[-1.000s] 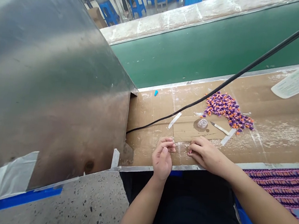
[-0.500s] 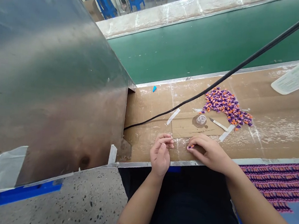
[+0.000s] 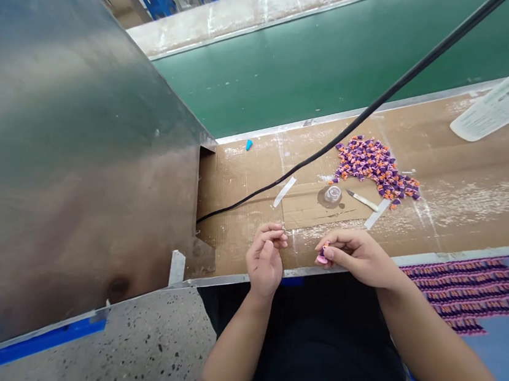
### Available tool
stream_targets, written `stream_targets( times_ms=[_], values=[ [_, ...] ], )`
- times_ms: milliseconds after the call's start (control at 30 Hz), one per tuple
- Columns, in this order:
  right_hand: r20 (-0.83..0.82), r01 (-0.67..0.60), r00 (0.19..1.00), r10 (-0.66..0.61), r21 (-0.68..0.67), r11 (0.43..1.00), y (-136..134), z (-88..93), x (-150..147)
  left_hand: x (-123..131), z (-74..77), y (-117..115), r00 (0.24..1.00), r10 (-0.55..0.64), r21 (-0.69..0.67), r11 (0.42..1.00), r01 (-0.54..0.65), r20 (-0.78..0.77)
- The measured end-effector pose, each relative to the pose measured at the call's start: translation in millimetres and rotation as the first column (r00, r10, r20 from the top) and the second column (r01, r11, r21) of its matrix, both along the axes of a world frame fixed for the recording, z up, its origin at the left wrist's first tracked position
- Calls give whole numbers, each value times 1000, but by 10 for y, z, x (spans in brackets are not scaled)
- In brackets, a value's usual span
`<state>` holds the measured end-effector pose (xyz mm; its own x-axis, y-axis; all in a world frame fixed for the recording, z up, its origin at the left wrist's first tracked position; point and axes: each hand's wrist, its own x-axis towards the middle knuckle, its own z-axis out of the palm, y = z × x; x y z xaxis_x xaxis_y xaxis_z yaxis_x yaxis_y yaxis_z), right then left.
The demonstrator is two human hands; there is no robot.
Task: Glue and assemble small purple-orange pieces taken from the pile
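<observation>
Between the thumb and fingers of my right hand (image 3: 353, 255) is a small purple, orange and pink piece (image 3: 323, 254), its pink end pointing down. My left hand (image 3: 267, 260) is a short way to the left, palm turned up and fingers loosely curled, with nothing visible in it. Beyond the hands a small clear cup (image 3: 332, 194) stands on a wet patch of a cardboard sheet (image 3: 301, 211). A pale-handled knife or brush (image 3: 363, 201) lies to its right. Behind these is a heap of similar small pieces (image 3: 369, 161).
A black cable (image 3: 314, 161) crosses above the cardboard-covered bench. To the left rises a large metal housing (image 3: 76, 162). A green conveyor belt (image 3: 296, 78) runs behind. A white plastic bottle (image 3: 501, 106) is at right; rows of pieces (image 3: 465, 290) lie at lower right. A blue tip (image 3: 248, 144) sits near the far edge.
My right hand has turned the small piece, so more of its pink end shows below the fingers. My left hand keeps nearly the same pose. The view has shifted slightly.
</observation>
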<state>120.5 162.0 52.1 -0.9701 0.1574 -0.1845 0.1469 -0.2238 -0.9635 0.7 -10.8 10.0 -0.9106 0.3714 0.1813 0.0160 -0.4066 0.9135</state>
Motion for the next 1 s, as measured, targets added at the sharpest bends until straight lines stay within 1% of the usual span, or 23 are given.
stream_targets(
  times_ms=[200,367,467,533,600,633,667,733,833,900,1000],
  values=[
    [20,-14,1000,16,-85,996,-19,73,16,-9,-3,8,1000,-3,-18,1000,3,3],
    [27,-26,999,31,-155,988,-18,84,43,5,-28,-6,999,-10,-37,999,8,-50],
    [24,-31,999,36,-174,984,-27,76,48,36,-42,-53,983,-15,-81,997,0,-181],
    [29,-16,999,21,-160,987,-44,72,42,64,-30,-88,938,-16,-121,992,-28,-348],
    [34,5,999,-1,-103,995,-66,73,29,87,1,-109,851,-44,-166,985,-51,-523],
    [31,15,999,-14,-51,999,-77,74,20,95,21,-112,802,-66,-184,981,-56,-593],
    [22,24,999,-24,11,1000,-87,76,12,101,43,-109,759,-87,-198,979,-56,-645],
    [-10,38,999,-36,147,988,-105,78,-1,106,85,-91,703,-139,-227,973,-33,-697],
    [-53,50,998,-37,285,957,-124,79,-2,106,140,-48,682,-188,-258,966,-2,-707],
    [-61,51,998,-33,328,943,-132,84,5,106,165,-24,693,-200,-265,964,13,-693],
    [-57,45,998,-26,349,936,-139,102,13,105,181,-10,718,-198,-252,967,33,-667]
  ],
)
